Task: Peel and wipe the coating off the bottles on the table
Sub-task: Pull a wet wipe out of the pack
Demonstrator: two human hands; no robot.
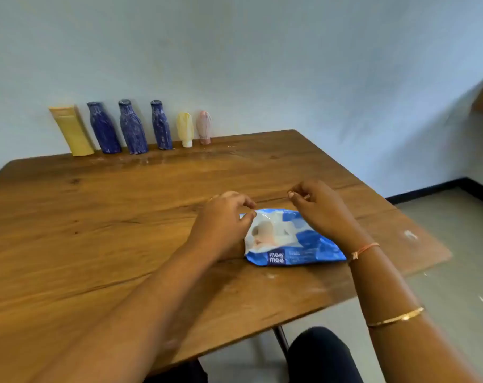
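Our left hand (223,219) pinches the wipes pack's (292,244) far left corner. Our right hand (320,208) curls over its far right end, and we cannot tell if it holds anything. The coated bottles (132,128) stand in a row well beyond the pack, off to its left, untouched.

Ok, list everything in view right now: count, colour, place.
table: one, brown wood, centre
blue bottles: three, blue, far edge against the wall
large tube: one, yellow, left end of that row
small yellow tube: one, pale yellow, right of the bottles
small pink tube: one, pink, right end of row
wipes pack: one, blue and white, between the hands
thread band: one, orange, right wrist
bangle: one, gold, right forearm
left hand: pinches the pack's far left corner
right hand: over the pack, fingertips pinched, contents unclear
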